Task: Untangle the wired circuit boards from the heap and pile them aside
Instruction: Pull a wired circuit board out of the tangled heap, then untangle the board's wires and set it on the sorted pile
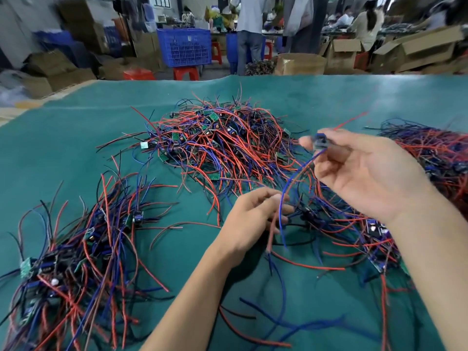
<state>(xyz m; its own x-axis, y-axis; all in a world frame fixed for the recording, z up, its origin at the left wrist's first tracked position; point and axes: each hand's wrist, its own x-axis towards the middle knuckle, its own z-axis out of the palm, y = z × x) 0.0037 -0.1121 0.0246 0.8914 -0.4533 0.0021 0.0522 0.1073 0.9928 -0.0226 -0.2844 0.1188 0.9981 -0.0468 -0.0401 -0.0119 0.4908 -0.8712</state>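
A green-covered table (76,153) carries the main heap (217,143) of red, blue and black wired circuit boards at its middle. A second pile (76,254) lies toward the near left corner, and a third pile (430,158) sits at the right edge. The right hand (364,171), raised above the table, pinches a small blurred board (320,141) between thumb and fingertips; its blue wire (286,198) hangs down. The left hand (253,221) grips that wire with a red one.
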